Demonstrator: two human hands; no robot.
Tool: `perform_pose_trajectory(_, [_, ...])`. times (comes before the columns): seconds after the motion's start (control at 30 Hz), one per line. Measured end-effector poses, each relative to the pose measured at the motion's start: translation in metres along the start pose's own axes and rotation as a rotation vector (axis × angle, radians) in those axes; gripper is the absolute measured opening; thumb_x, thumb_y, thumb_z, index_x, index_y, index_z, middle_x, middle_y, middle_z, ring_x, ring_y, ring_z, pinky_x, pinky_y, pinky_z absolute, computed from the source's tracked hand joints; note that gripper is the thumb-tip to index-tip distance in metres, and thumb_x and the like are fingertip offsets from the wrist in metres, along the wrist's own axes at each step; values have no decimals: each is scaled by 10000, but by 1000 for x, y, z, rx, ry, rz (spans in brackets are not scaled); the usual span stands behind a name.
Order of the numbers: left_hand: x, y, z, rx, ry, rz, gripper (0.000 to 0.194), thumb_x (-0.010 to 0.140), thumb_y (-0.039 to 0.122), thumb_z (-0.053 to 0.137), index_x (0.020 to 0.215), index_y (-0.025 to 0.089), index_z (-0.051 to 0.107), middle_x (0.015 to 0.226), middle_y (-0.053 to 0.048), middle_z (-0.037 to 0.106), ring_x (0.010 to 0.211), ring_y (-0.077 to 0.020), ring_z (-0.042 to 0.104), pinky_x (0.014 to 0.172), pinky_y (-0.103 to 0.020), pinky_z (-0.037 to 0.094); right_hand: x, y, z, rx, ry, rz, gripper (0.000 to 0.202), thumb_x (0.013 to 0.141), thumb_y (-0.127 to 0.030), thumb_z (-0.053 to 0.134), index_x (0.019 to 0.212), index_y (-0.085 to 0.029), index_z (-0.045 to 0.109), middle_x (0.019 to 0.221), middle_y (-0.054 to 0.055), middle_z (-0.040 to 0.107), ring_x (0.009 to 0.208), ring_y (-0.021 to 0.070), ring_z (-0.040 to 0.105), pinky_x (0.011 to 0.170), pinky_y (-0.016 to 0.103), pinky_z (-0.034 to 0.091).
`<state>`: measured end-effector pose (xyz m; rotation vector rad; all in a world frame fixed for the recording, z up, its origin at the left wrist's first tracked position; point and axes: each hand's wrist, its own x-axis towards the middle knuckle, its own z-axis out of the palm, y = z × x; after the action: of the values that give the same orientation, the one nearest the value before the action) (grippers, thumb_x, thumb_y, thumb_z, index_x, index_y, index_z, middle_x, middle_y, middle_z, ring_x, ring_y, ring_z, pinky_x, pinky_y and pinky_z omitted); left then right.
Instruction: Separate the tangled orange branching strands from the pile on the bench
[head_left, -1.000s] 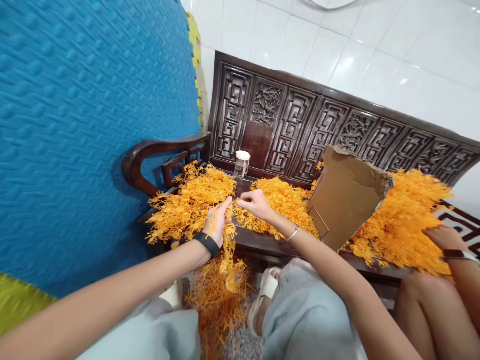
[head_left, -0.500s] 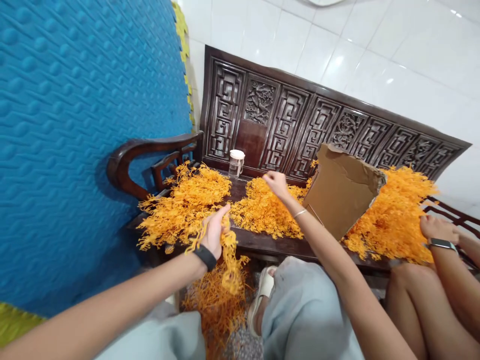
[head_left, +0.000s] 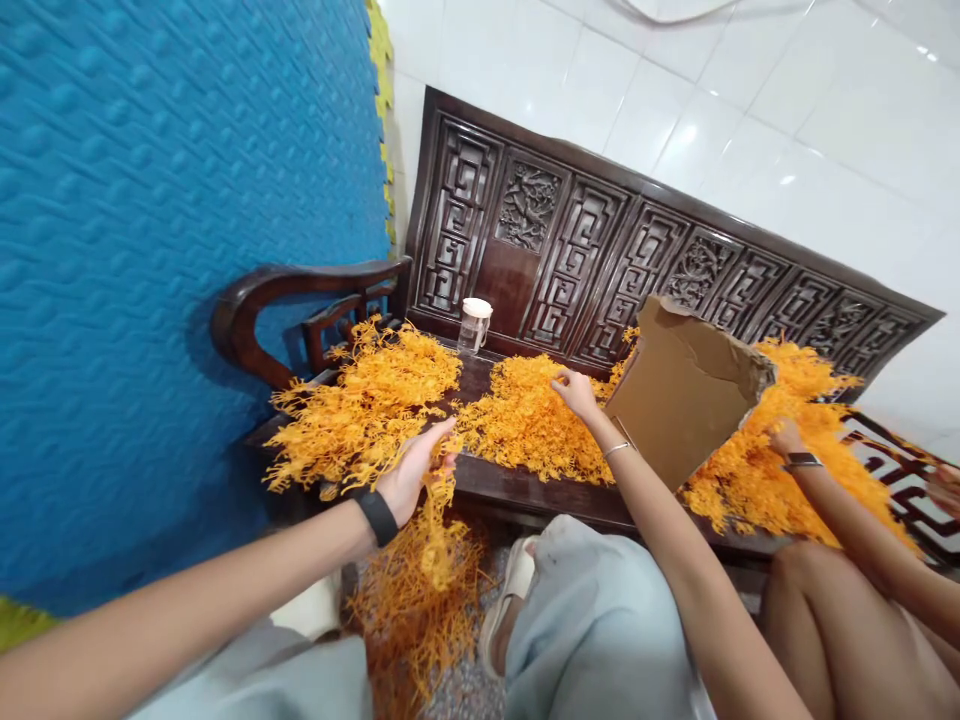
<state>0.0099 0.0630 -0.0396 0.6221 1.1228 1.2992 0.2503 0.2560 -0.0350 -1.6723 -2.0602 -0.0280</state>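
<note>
My left hand (head_left: 418,467), with a black band at the wrist, is closed around a bunch of orange stringy strands (head_left: 436,550) that dangles below the palm. Beside it, on the bench seat, spreads a left pile of orange stringy pieces (head_left: 375,400). Over the middle pile of the same pieces (head_left: 525,415) is my right hand (head_left: 576,392), its fingers pinched together; whatever they hold, if anything, is too small to make out. More orange strands (head_left: 420,620) lie below the bench edge, between my legs.
A brown cardboard piece (head_left: 682,390) leans between the middle pile and a right pile (head_left: 727,490). A co-worker's hand (head_left: 787,440) reaches into that right pile. A clear bottle with a white lid (head_left: 474,325) stands by the carved bench back (head_left: 517,280). A curved armrest (head_left: 247,300) borders the left.
My right hand has shifted slightly right and down over the middle pile. My left hand has moved a little left, still holding the strands. The co-worker's hand has moved left into the right pile.
</note>
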Motion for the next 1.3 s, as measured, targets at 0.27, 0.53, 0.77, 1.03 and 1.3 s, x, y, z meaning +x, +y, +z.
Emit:
perform_pose_trajectory(0.27, [10,3,-5,-70,-55,-16,301,588,429,649,688,186,503,470,68,479,425,-76,422,450,-191,319,10,-7,15,-89,-79,-18,245,748,-149,454,884,-106,653,826,109,639,785,170,564,700,225,376])
perform_pose_trajectory(0.53, [10,2,-7,-76,-108,-45,215,672,376,606,710,169,562,572,11,574,495,-102,505,454,-202,344,10,-12,14,-75,-65,-15,358,728,-128,461,1061,-133,595,880,98,627,837,194,557,733,259,385])
perform_pose_trajectory(0.77, [12,1,-11,-101,-103,-35,178,704,329,588,747,156,592,679,-40,646,578,-130,573,503,-221,416,-2,-42,15,74,-42,-84,293,760,-158,461,1019,-115,590,799,53,611,729,140,542,702,238,396])
perform_pose_trajectory(1.03, [12,1,-8,-80,-98,-2,146,697,270,592,791,160,607,797,-62,660,738,-161,603,577,-238,457,-56,-115,-3,691,-551,-355,510,829,-529,351,795,-101,627,669,22,581,549,78,488,549,201,388])
perform_pose_trajectory(1.3, [14,-5,-12,1,-115,65,241,593,317,681,760,171,588,756,-37,658,659,-148,592,543,-226,420,-75,-126,-18,745,-709,-458,285,703,-365,609,812,-102,626,695,22,615,614,96,530,605,219,410])
